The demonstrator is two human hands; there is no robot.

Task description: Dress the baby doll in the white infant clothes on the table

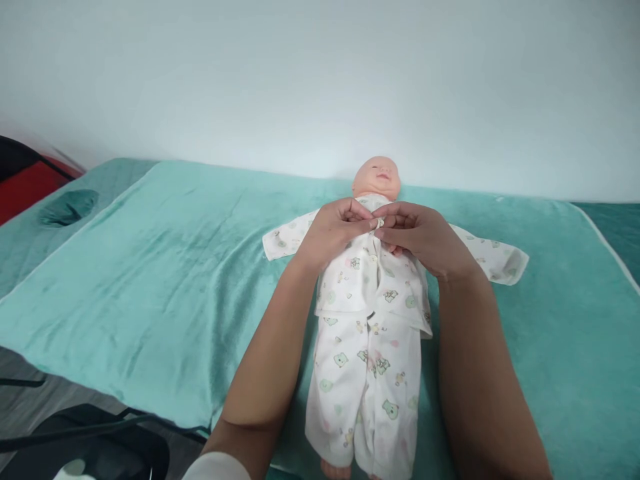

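A baby doll [376,179] lies on its back, dressed in a white patterned jacket [350,283] and matching trousers [340,387]. Both jacket sleeves stretch out to the sides. At the upper chest, my left hand [336,230] pinches the jacket's front edge near a small button. From the other side my right hand [423,233] grips the opposite edge, its fingertips meeting those of the left. Lower on the front, another button [374,258] shows. Part of the doll's small hand peeks out under my right fingers.
A green cloth [165,267] covers the table, wrinkled on the left. The table's padded end has a round hollow [69,207]. Behind stands a white wall [300,87]. A black chair [100,440] is at the lower left, and something red [30,187] lies beyond the left end.
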